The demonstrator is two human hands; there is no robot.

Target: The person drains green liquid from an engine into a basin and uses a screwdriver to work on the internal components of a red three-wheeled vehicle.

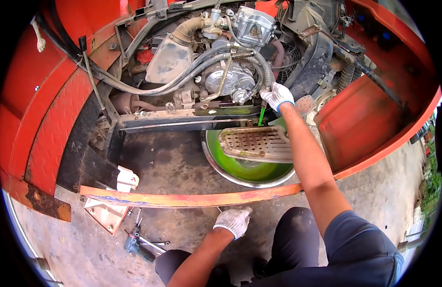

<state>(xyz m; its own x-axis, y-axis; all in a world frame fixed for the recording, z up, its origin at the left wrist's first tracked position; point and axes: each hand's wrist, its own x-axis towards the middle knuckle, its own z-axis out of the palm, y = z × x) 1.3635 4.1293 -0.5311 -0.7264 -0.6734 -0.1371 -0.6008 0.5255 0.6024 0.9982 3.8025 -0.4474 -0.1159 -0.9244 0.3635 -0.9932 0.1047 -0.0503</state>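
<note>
At two o'clock my right hand (278, 96) grips one grey hose (267, 76); green liquid (262, 116) streams below it into one metal basin (249, 183) at four o'clock, with more pooled inside. My left hand (234, 222) is at six; I cannot tell whether it grips anything.

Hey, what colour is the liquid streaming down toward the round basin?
The liquid is bright green, showing best in the head view.
</note>
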